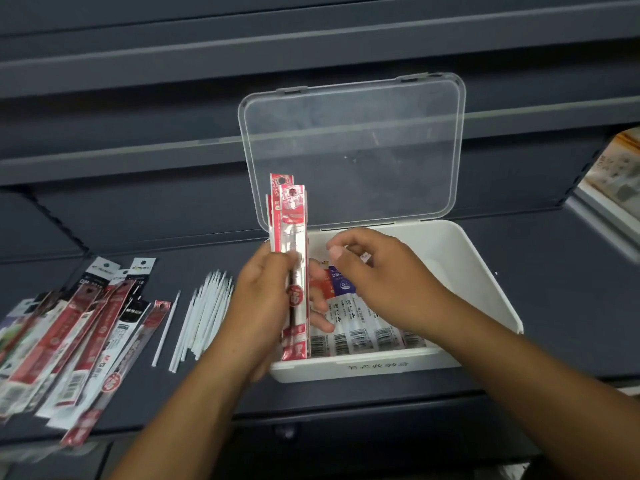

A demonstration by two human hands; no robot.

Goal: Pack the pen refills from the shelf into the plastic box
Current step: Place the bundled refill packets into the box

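Note:
A white plastic box (pixel 485 282) stands on the dark shelf with its clear lid (pixel 353 147) raised at the back. Several refill packs (pixel 360 327) lie flat inside it, barcodes toward me. My left hand (pixel 263 299) grips a few red refill packs (pixel 292 237) upright at the box's left edge. My right hand (pixel 384 278) hovers over the box's inside with fingers curled, its thumb and fingertips close together; whether it pinches anything I cannot tell. A heap of red and black refill packs (pixel 76 330) lies at the left, beside loose white refill tubes (pixel 204 317).
The dark shelf surface (pixel 561 306) stretches right of the box. More dark shelf boards (pixel 138 161) rise behind. A pale printed item (pixel 616 181) sits at the right edge. One single white tube (pixel 166 330) lies apart from the bunch.

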